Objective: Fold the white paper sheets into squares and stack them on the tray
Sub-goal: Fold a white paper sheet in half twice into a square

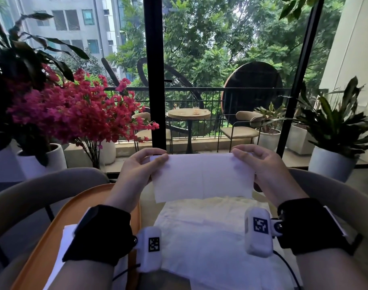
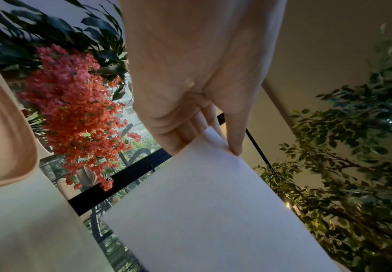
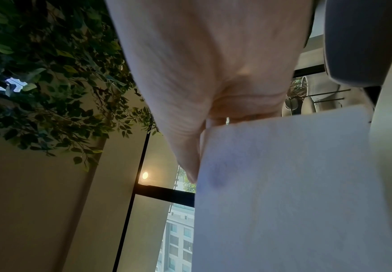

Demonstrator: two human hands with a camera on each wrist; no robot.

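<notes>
White paper sheet [image 1: 202, 177] held in air, fingers of left hand [image 1: 137, 170] and right hand [image 1: 260, 164] pinching its top corners.

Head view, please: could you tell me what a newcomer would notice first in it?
Most likely the white paper sheet, held up at centre with the left hand and the right hand pinching its top corners. Next, the mass of pink-red flowers at left by the window. Below the hands, more white sheets lie spread out, with the orange tray at lower left.
</notes>
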